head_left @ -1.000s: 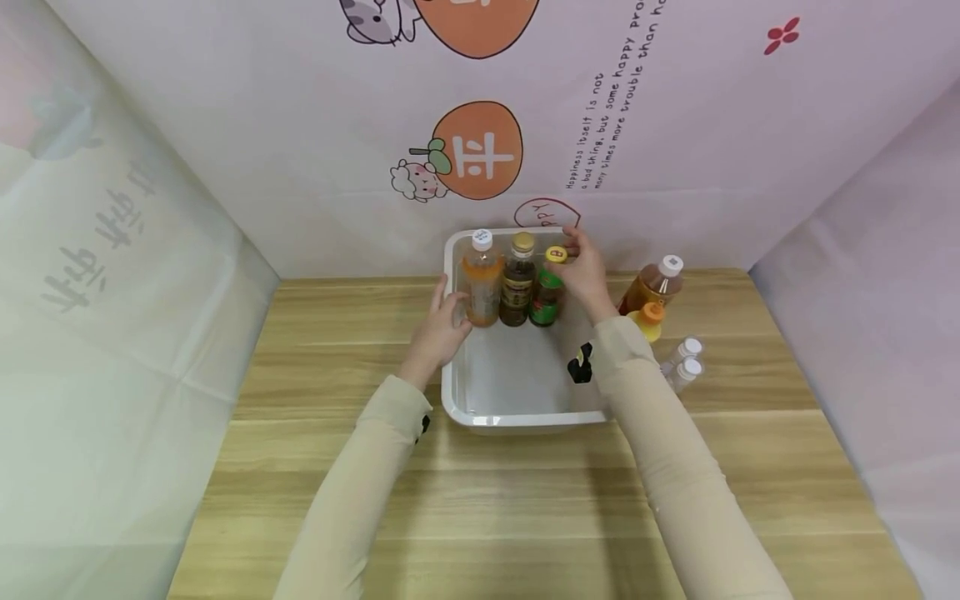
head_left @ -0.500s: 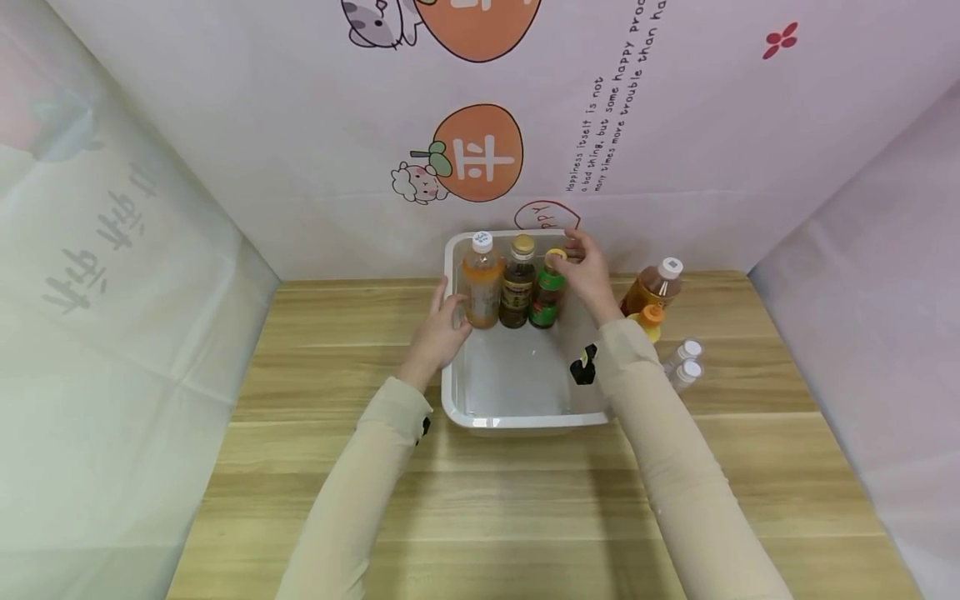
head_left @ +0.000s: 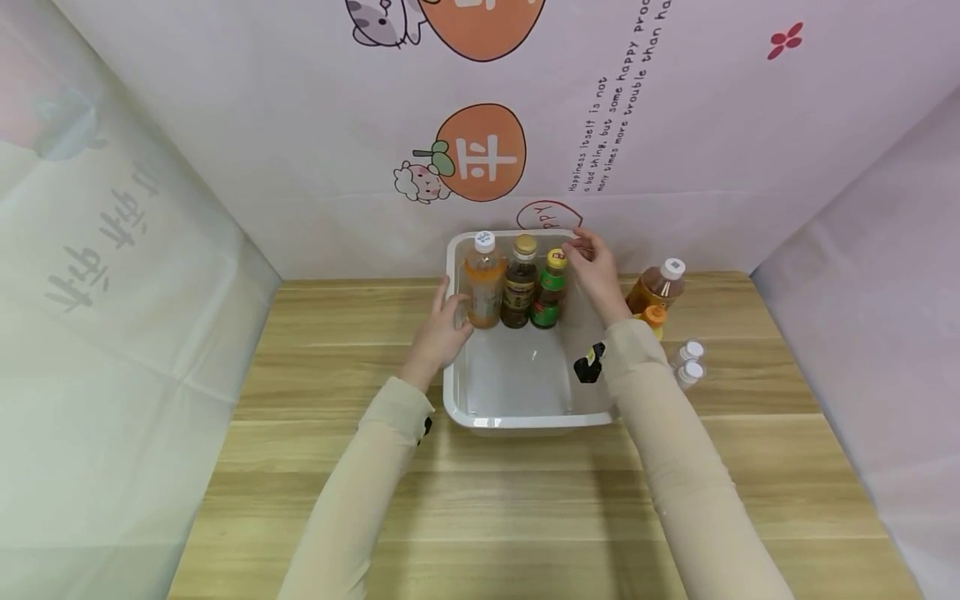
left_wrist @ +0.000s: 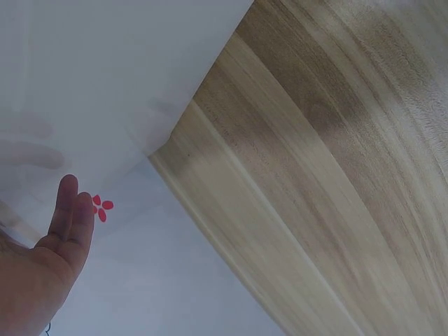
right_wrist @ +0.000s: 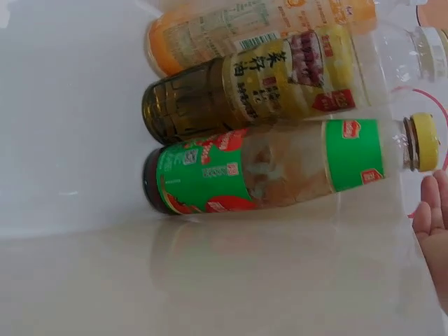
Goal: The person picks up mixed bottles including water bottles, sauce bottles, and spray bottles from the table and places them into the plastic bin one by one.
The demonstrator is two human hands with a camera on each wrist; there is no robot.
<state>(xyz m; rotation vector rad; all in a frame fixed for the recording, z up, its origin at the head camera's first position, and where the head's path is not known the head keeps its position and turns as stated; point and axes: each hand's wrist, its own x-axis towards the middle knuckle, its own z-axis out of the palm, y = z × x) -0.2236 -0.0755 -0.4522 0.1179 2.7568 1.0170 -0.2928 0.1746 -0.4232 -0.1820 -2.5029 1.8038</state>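
Observation:
A white plastic basin (head_left: 517, 421) holds three upright bottles along its back. An orange-tinted clear bottle (head_left: 484, 292) with a white cap stands leftmost. Beside it is a dark oil bottle (head_left: 519, 287) with a gold cap, then a green-labelled sauce bottle (head_left: 550, 292) with a yellow cap. My left hand (head_left: 438, 333) straddles the basin's left rim, thumb and forefinger inside by the orange-tinted bottle. Outside the wall, its other fingers (left_wrist: 73, 224) extend straight in the left wrist view. At the back right rim, my right hand (head_left: 596, 273) has its fingertips beside the yellow cap (right_wrist: 425, 142), holding nothing.
Right of the basin on the wooden table (head_left: 495, 517) stand a large amber bottle (head_left: 654, 290), a yellow squeeze bottle (head_left: 654, 318) with an orange top, and two small white-capped clear bottles (head_left: 690, 371). A printed cloth (head_left: 337, 167) hangs behind.
My right hand has let go of the sauce bottle's yellow cap and shifted slightly right. The bottle now stands upright beside the oil bottle. My left hand has stayed in place.

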